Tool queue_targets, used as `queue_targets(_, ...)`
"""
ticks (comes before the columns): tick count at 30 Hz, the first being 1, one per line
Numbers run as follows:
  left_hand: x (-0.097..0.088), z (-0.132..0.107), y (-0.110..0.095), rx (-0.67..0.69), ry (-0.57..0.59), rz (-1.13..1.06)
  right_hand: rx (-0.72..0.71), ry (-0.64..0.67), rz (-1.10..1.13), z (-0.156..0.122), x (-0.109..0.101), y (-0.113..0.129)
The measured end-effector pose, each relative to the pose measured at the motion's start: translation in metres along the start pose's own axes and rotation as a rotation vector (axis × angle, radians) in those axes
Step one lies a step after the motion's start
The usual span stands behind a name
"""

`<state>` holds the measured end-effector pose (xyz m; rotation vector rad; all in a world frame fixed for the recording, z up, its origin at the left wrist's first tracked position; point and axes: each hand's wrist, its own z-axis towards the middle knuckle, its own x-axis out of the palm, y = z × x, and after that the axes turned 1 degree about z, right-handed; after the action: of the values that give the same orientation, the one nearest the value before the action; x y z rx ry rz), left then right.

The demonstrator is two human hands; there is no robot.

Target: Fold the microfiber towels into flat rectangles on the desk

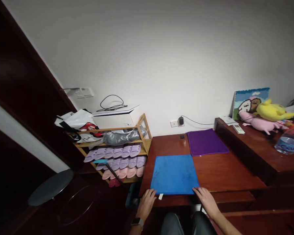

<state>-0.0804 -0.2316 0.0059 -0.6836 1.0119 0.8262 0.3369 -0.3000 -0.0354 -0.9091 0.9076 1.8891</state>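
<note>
A blue cloth (174, 173) lies flat on the dark red wooden desk (222, 171), its near edge at the desk's front. My left hand (146, 203) rests at the cloth's near left corner, beside a small white tag (160, 196); a watch sits on that wrist. My right hand (205, 199) lies at the near right corner, fingers stretched flat along the edge. Neither hand is lifting the cloth. A purple cloth (206, 142) lies flat farther back on the desk, toward the wall.
A wooden shoe rack (147, 143) with several purple and pink slippers stands left of the desk. A round stool (51, 187) is at lower left. The raised shelf (264, 147) on the right carries plush toys (271, 112), a water bottle (289, 139) and a remote (238, 129).
</note>
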Motion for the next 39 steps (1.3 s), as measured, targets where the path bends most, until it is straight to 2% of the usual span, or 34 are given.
queue_targets(3, -0.014, 0.009, -0.001, 0.057, 0.041, 0.026, 0.023, 0.034, 0.024, 0.004, -0.013, -0.001)
queue_targets(5, -0.025, 0.012, -0.004, 0.113, 0.042, 0.053, 0.051, 0.069, 0.056, 0.007, -0.029, 0.003)
queue_targets(8, -0.044, 0.012, -0.012, 0.198, -0.041, 0.066, 0.078, 0.078, 0.121, 0.009, -0.065, 0.01)
queue_targets(13, -0.095, 0.025, -0.041, 0.235, -0.233, 0.041, 0.048, -0.014, 0.235, 0.013, -0.145, 0.01)
queue_targets(16, -0.134, 0.043, -0.067, 0.245, -0.269, -0.031, 0.052, -0.049, 0.309, 0.017, -0.201, 0.001)
queue_targets(21, -0.197, 0.084, -0.11, 0.174, -0.213, -0.265, 0.166, -0.034, 0.431, 0.021, -0.294, -0.02)
queue_targets(23, -0.217, 0.104, -0.124, 0.153, -0.151, -0.358, 0.219, -0.023, 0.451, 0.023, -0.323, -0.03)
queue_targets(25, -0.229, 0.128, -0.135, 0.146, -0.052, -0.434, 0.263, -0.025, 0.459, 0.028, -0.342, -0.043)
queue_targets(28, -0.226, 0.172, -0.145, 0.116, 0.114, -0.518, 0.327, -0.013, 0.448, 0.041, -0.349, -0.071)
queue_targets(30, -0.212, 0.207, -0.149, 0.109, 0.183, -0.567, 0.358, -0.006, 0.432, 0.058, -0.345, -0.098)
queue_targets(32, -0.194, 0.25, -0.151, 0.118, 0.19, -0.607, 0.371, -0.023, 0.415, 0.084, -0.339, -0.13)
queue_targets(35, -0.172, 0.325, -0.157, 0.141, 0.088, -0.619, 0.375, -0.118, 0.358, 0.139, -0.335, -0.182)
queue_targets(39, -0.154, 0.423, -0.174, 0.187, -0.186, -0.581, 0.42, -0.344, 0.222, 0.222, -0.338, -0.244)
